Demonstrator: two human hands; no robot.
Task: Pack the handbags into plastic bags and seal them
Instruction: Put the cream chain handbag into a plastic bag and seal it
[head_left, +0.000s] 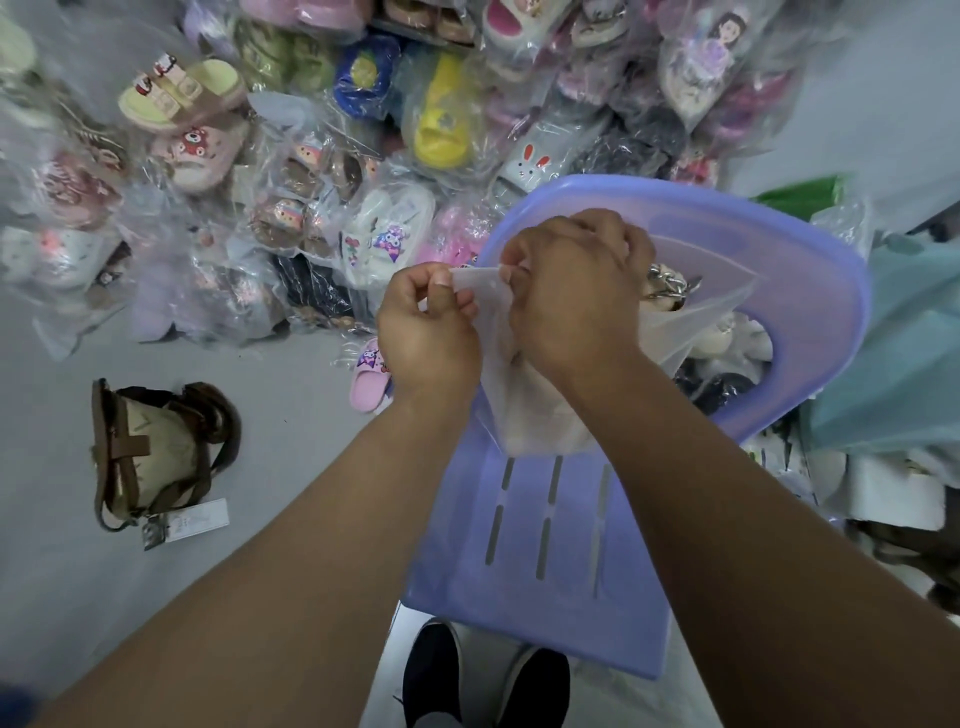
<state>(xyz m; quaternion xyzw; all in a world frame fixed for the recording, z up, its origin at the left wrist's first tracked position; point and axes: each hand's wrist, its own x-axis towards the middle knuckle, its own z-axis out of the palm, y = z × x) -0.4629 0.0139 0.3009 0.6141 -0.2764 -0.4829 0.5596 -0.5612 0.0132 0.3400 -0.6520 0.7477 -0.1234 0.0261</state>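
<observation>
A translucent plastic bag (524, 410) rests on the seat of a purple plastic chair (545, 561), and a pale handbag shows dimly through it. The handbag's silver chain (667, 286) pokes out at the bag's open top. My left hand (426, 332) pinches the bag's top flap between thumb and fingers. My right hand (571, 291) grips the same flap just to the right, knuckles up, hiding most of the opening. A second handbag (156, 457), beige with brown straps and a white tag, lies unbagged on the grey floor to the left.
A big heap of slippers wrapped in clear plastic (363, 156) fills the floor ahead. A loose pink slipper (369, 384) lies by the chair. Teal plastic sheeting (904, 353) and white boxes (893, 493) crowd the right side. My dark shoes (483, 675) stand below the chair.
</observation>
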